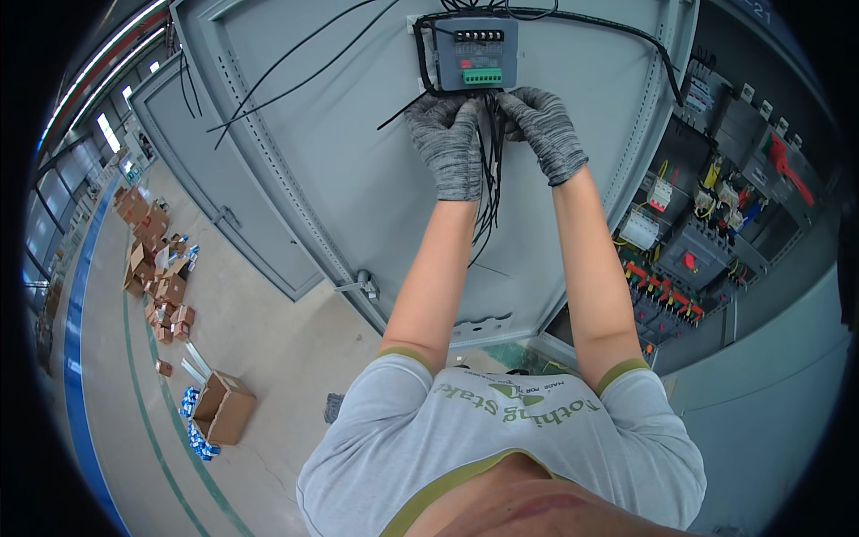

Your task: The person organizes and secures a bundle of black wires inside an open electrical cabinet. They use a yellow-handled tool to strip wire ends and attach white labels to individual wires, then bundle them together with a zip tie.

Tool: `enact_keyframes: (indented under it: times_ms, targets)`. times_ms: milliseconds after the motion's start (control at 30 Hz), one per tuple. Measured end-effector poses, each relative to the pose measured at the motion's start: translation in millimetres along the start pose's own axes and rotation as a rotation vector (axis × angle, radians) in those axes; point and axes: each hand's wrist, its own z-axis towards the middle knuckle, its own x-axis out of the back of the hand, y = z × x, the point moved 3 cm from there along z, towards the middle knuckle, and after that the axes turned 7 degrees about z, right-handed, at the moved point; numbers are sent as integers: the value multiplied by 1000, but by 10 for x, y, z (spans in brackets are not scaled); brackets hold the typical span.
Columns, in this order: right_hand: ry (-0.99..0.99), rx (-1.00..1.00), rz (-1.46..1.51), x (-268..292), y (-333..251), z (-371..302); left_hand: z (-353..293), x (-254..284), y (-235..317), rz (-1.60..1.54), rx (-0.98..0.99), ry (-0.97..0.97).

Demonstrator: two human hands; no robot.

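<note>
A pale shirt [519, 438] with green trim is nearest. From its sleeves both bare forearms reach up and forward, elbows nearly straight, to a grey door [358, 170]. The left hand [447, 143] and right hand [543, 134], in grey knit gloves, meet just under a meter [477, 55] mounted high on that door. Their fingers curl inward, close together, at the top of a bundle of black wires [490, 174], which hangs between the wrists. The gloves cover the fingertips' contact, so I cannot tell what either hand grips.

A black cable [617, 29] arches right from the meter; loose leads [304, 63] trail across the door at upper left. The right forearm hides part of the door's right side.

To the right, an open cabinet [787, 242] holds breakers, coloured wiring and a red handle [787, 168]. On the floor at left, an open carton [236, 413] has blue packets [199, 440] beside it; its inside is too small to read. Farther back lies a heap of brown boxes [170, 288].
</note>
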Motion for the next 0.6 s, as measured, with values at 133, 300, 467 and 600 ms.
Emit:
enact_keyframes:
  times_ms: [133, 300, 467, 600]
  targets:
    - [-116, -81, 126, 21, 110, 87, 40, 21, -60, -103, 9, -41]
    - [-128, -58, 308, 2, 213, 118, 26, 142, -237, -82, 89, -154]
    - [-39, -20, 152, -56, 98, 14, 1, 157, -74, 138, 176, -372]
    - [-1, 55, 2, -107, 47, 37, 41, 152, -17, 190, 123, -347]
